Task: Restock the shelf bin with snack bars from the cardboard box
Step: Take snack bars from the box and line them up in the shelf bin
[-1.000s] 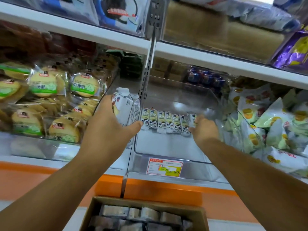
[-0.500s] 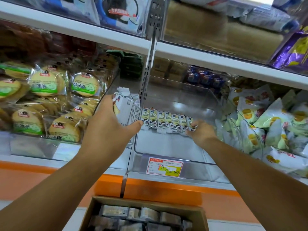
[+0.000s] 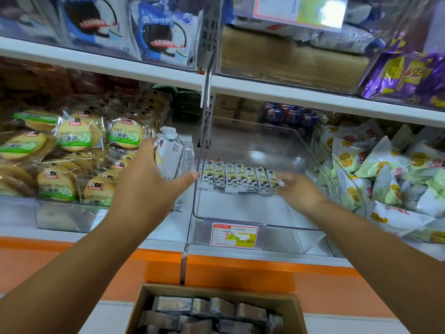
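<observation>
A clear plastic shelf bin (image 3: 240, 221) on the middle shelf holds one row of upright snack bars (image 3: 237, 177) across its floor. My right hand (image 3: 298, 192) reaches into the bin and its curled fingers pinch the rightmost snack bar (image 3: 273, 180) of that row. Just left of the bin wall, my left hand (image 3: 149, 186) grips a bunch of white-wrapped snack bars (image 3: 172, 157). Below, at the bottom of the view, the open cardboard box (image 3: 297, 307) contains several more wrapped bars (image 3: 212, 309).
Round packed biscuits (image 3: 72, 141) fill the bin to the left, and white and yellow snack bags (image 3: 375, 179) fill the one to the right. A price label (image 3: 234, 235) sits on the bin's front. The upper shelf (image 3: 289, 90) overhangs the bin, and a metal upright (image 3: 207, 112) stands beside it.
My right hand has moved left from the bin's right side to the end of the row and closed on the last bar. My left hand has stayed put with its bars.
</observation>
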